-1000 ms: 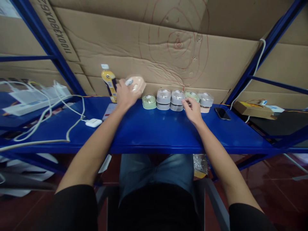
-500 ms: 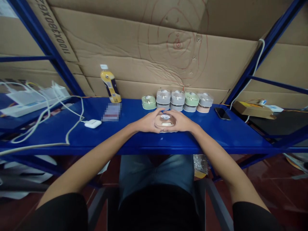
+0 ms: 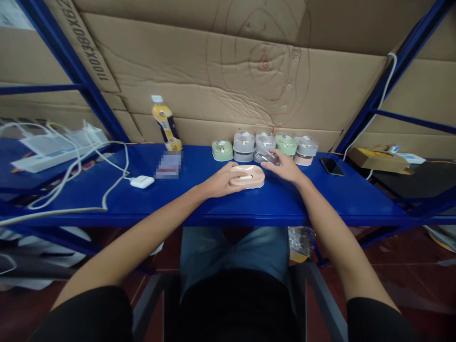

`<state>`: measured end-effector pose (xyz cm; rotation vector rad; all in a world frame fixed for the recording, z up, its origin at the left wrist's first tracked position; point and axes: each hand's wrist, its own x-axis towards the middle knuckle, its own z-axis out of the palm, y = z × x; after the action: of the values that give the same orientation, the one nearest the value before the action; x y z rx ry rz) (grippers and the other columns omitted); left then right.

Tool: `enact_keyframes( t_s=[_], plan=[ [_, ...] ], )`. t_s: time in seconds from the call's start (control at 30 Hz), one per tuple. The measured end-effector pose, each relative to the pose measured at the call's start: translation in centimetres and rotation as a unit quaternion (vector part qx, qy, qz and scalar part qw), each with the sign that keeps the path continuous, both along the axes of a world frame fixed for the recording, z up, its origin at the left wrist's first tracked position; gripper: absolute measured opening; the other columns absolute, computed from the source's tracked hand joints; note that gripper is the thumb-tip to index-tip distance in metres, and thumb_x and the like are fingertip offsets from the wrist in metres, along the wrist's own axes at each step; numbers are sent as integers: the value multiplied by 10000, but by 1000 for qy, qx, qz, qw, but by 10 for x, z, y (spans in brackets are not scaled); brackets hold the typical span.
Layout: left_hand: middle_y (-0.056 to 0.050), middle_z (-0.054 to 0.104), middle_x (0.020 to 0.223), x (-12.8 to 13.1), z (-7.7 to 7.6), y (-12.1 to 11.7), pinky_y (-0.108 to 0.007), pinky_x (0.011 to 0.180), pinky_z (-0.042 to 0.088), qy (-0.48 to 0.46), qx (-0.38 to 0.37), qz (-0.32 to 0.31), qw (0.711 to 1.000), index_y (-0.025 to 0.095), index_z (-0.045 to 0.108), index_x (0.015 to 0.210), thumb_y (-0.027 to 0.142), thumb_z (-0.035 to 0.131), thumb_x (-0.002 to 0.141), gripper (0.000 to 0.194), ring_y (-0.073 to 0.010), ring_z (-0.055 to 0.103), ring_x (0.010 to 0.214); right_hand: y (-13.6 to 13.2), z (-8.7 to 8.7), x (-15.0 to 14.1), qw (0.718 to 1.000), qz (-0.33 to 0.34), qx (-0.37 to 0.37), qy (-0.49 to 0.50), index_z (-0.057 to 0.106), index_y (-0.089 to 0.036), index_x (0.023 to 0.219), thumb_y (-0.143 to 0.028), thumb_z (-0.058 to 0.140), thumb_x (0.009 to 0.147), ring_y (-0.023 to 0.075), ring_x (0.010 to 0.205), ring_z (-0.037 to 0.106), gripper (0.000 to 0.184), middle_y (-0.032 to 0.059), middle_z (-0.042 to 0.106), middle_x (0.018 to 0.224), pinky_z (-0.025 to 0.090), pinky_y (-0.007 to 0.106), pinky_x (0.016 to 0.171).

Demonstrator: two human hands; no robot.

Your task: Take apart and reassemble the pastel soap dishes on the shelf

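Note:
A pink oval case with a pale strip on top stands on the blue shelf top in front of me. My left hand is closed around its left end. Just beyond it, my right hand grips a clear plastic cover, tilted and apart from the case. Behind this cover stand several lidded boxes in a row: a single green one, then stacks with grey tops and one green top. The cover partly hides the lower boxes behind it.
A yellow drink bottle and a blurred-out flat item are at left, near a white earbud case and white cables. A phone lies at right. Cardboard backs the shelf.
The pink case came from beside the bottle to the front middle, where both hands held it. Its clear cover has since come off and moved back and right in my right hand.

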<state>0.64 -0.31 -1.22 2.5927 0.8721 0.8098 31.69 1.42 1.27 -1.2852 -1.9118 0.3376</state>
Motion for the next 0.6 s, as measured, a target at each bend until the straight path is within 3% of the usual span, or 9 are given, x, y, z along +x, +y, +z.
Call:
enact_keyframes(
  t_s=[0.1,0.47,0.6],
  plan=[
    [-165,634,1503,0,0,0,-604,1304,442,8,19,-18,1000,288,802,1429,477,718,1019,459,-367,570,1488,5,-1,9,999,-31,-20,-7,727,-190,1430,-767,840,801,394,1080,768,861,147,808,1116,625,622,1005],
    [-163,702,1381,0,3,-1,-602,1284,473,-28,22,2,999,251,873,1274,495,679,1034,393,-365,604,1445,16,-10,15,1000,-2,-6,-10,771,-251,1344,-811,832,800,350,927,788,783,99,814,998,664,598,901],
    [-151,691,1414,-9,9,8,-581,1270,487,-66,52,76,994,236,889,1208,492,647,1037,392,-365,614,1420,19,-9,20,1000,-7,-2,-16,771,-234,1345,-797,834,797,361,936,796,788,123,818,1041,662,612,906]
  ],
)
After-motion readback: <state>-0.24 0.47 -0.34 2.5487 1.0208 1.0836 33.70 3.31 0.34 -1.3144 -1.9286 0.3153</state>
